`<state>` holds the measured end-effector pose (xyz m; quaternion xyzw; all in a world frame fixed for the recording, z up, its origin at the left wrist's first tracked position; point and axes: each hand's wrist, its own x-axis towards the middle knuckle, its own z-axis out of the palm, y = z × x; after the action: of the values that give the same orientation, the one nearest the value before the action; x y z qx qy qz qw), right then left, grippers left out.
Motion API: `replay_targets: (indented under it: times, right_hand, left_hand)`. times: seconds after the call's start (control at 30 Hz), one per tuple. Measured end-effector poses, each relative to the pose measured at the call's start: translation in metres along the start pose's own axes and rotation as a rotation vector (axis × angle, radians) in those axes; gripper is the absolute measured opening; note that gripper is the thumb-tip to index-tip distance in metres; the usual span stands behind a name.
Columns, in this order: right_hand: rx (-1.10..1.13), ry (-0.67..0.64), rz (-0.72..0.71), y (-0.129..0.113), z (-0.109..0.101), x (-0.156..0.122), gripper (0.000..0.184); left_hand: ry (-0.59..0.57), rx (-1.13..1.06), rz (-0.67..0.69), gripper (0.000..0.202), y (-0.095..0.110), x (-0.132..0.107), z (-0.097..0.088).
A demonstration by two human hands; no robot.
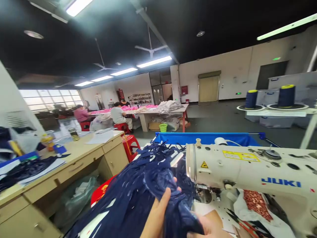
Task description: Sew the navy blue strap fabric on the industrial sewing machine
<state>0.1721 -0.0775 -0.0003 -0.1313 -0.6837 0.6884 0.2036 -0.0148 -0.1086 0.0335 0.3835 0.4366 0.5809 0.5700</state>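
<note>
Left hand (160,209) gripping cloth (176,211), machine edge (190,162) near

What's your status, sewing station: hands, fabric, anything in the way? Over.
Left hand and right hand gripping bunched navy fabric. Fabric beside the sewing machine, navy heap close by. Scissors near the right hand, possibly in the way.

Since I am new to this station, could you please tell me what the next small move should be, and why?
Perhaps smooth out the navy fabric: the left hand and right hand both hold it, and it looks bunched, beside the needle end of the sewing machine.
</note>
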Motion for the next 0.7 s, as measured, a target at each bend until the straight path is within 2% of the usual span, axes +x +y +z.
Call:
replay_targets:
  times: [0.07,0.13,0.23,0.3,0.4,0.47,0.53,0.63,0.7]
  right_hand:
    - [0.037,0.042,-0.048,0.0,-0.003,-0.003,0.058]
    - [-0.039,0.083,-0.044,0.0,-0.006,-0.004,0.049]
    - [-0.154,0.12,-0.032,0.0,-0.01,-0.003,0.06]
    - [-0.203,0.155,-0.025,0.0,-0.011,0.0,0.072]
    - [-0.299,0.301,0.113,0.003,-0.013,0.003,0.09]
    - [-0.425,0.429,0.208,0.004,-0.013,0.003,0.092]
    - [-0.61,0.474,0.191,0.004,-0.013,0.001,0.079]
    - [-0.851,0.442,0.139,0.003,-0.012,-0.002,0.047]
    - [-0.883,0.429,0.193,0.006,-0.012,-0.001,0.044]
  left_hand:
    - [0.09,-0.133,0.028,0.057,0.012,0.014,-0.009]
    - [0.132,-0.173,0.04,0.052,0.033,0.028,-0.02]
    - [0.212,-0.192,0.014,0.036,0.064,0.046,-0.026]
    - [0.221,-0.131,0.037,0.04,0.075,0.055,-0.022]
    - [0.17,0.154,0.156,0.04,0.075,0.07,-0.01]
    - [0.099,0.427,0.238,0.032,0.069,0.08,-0.002]
    - [-0.024,0.685,0.303,0.026,0.06,0.092,0.003]
    - [-0.175,0.944,0.361,0.031,0.049,0.111,0.007]
    - [-0.203,1.031,0.404,0.035,0.043,0.126,0.008]
